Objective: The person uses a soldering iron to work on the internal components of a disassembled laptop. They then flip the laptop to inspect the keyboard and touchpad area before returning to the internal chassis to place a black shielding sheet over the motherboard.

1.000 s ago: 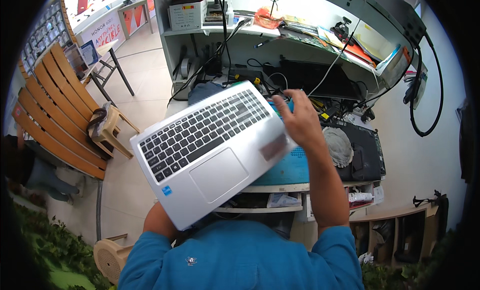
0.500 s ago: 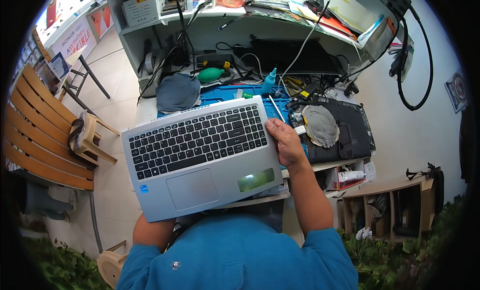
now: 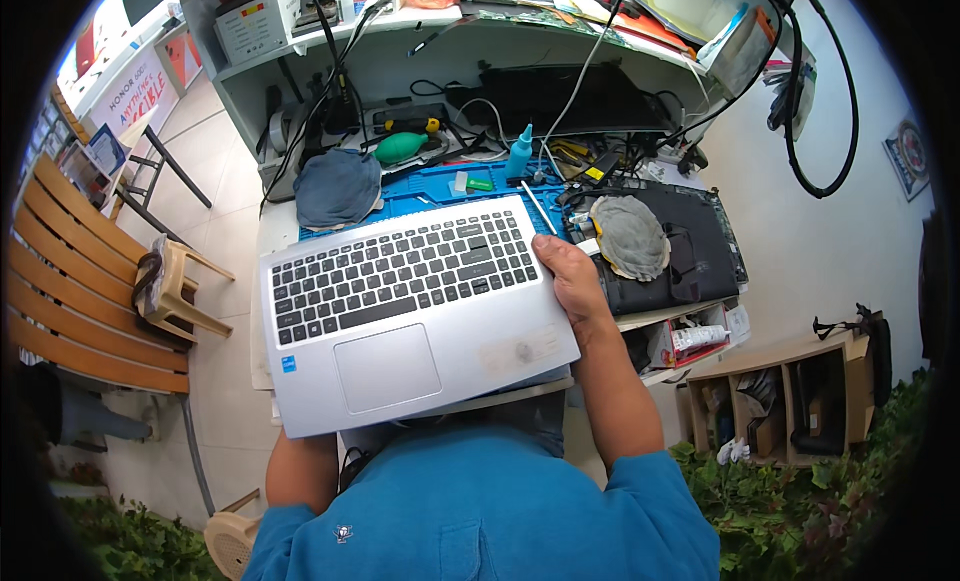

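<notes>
A silver laptop keyboard panel [image 3: 380, 331], with black keys and a touchpad, is held up in front of my body. No screen is attached to it in view. My right hand [image 3: 575, 281] is closed on its right edge, thumb on top beside the keys and the other fingers hidden underneath. My left forearm [image 3: 303, 469] goes in below the panel's near left corner; the panel hides my left hand and its fingers. Just beyond the panel lies a blue work mat [image 3: 420, 186], with a white stick [image 3: 538, 209] and a blue squeeze bottle [image 3: 519, 153] there.
An opened black laptop part [image 3: 700, 251] with a round grey pad [image 3: 632, 239] lies at the right. A dark blue cloth pad [image 3: 338, 188] and a green air blower [image 3: 400, 148] sit at the back left. Cables [image 3: 330, 91] hang from the shelf. A wooden chair [image 3: 95, 281] stands left.
The keyboard panel has shifted slightly right and tilted; the green reflection on its lower right has given way to a pale smudge. My right hand keeps its hold.
</notes>
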{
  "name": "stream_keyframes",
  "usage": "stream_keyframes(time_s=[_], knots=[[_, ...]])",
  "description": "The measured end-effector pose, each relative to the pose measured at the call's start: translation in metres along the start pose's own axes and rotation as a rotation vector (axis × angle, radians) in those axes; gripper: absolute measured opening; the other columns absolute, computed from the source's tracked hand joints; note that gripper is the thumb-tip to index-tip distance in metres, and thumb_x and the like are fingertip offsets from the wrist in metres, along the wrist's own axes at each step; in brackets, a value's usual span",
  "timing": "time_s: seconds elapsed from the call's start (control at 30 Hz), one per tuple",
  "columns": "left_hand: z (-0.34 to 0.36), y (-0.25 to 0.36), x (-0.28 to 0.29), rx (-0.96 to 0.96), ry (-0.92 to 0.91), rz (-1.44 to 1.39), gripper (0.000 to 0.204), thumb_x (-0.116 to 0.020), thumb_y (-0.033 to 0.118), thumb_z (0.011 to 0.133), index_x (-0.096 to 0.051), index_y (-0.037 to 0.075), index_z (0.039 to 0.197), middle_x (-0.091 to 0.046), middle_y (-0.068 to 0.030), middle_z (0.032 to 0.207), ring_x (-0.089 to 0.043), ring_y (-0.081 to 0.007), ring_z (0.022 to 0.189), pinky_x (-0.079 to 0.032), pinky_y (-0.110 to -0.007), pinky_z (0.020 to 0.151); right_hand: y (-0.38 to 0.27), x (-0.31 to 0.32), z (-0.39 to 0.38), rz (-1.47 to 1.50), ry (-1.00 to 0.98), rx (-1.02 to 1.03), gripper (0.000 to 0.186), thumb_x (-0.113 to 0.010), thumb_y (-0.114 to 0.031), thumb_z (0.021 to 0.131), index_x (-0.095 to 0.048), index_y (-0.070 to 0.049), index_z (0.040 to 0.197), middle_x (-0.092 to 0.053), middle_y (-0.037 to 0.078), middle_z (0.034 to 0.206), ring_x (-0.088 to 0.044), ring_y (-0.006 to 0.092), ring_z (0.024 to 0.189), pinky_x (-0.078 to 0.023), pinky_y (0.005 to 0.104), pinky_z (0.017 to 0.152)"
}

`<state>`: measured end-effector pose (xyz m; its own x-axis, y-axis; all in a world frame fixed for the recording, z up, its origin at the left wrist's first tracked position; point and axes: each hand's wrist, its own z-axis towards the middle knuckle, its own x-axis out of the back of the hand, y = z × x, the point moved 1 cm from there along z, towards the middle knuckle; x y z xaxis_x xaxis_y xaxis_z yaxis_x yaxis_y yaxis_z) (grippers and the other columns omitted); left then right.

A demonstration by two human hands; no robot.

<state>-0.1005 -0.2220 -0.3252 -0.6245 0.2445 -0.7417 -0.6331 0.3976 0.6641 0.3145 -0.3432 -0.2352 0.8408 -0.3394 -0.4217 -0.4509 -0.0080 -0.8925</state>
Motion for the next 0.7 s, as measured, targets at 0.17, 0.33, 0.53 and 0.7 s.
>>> stream_keyframes(time_s=[0.17, 0.33, 0.53, 0.7], knots=[[0.006, 0.017, -0.002, -0.057, -0.021, -0.032, 0.05, -0.048, 0.036, 0.119, -0.066, -0.005, 0.141, -0.076, -0.0199, 0.125, -0.078, -0.0281, 0.107, -0.069, -0.041, 0.091, 0.003, 0.02, 0.006, -0.065, -0.001, 0.063, 0.032, -0.063, -0.025, 0.117, -0.071, 0.004, 0.127, -0.081, 0.01, 0.116, -0.076, 0.0149, 0.101, -0.059, 0.0287, 0.094], [0.019, 0.03, -0.032, -0.045, 0.09, -0.076, 0.058, -0.043, 0.045, 0.122, -0.066, -0.005, 0.142, -0.078, -0.0208, 0.129, -0.081, -0.0306, 0.11, -0.069, -0.042, 0.093, 0.012, 0.035, 0.013, -0.123, 0.008, 0.065, 0.035, -0.059, -0.026, 0.119, -0.072, 0.005, 0.129, -0.081, 0.012, 0.119, -0.077, 0.0158, 0.102, -0.06, 0.0292, 0.095], [0.007, 0.065, -0.065, 0.05, 0.115, -0.085, 0.072, -0.052, 0.06, 0.116, -0.064, -0.004, 0.144, -0.079, -0.0179, 0.129, -0.08, -0.027, 0.113, -0.066, -0.039, 0.1, 0.008, 0.033, 0.01, -0.058, -0.001, 0.08, 0.038, -0.06, -0.028, 0.119, -0.071, 0.006, 0.132, -0.081, 0.012, 0.121, -0.078, 0.0152, 0.101, -0.061, 0.0271, 0.093], [0.002, 0.077, -0.059, -0.009, 0.15, 0.146, 0.056, -0.071, 0.035, 0.11, -0.061, -0.008, 0.145, -0.079, -0.0179, 0.122, -0.08, -0.0238, 0.109, -0.065, -0.034, 0.097, 0.008, 0.037, 0.012, -0.05, 0.019, 0.102, 0.037, -0.061, -0.029, 0.119, -0.07, 0.005, 0.131, -0.081, 0.011, 0.119, -0.078, 0.0142, 0.099, -0.061, 0.0266, 0.09]])
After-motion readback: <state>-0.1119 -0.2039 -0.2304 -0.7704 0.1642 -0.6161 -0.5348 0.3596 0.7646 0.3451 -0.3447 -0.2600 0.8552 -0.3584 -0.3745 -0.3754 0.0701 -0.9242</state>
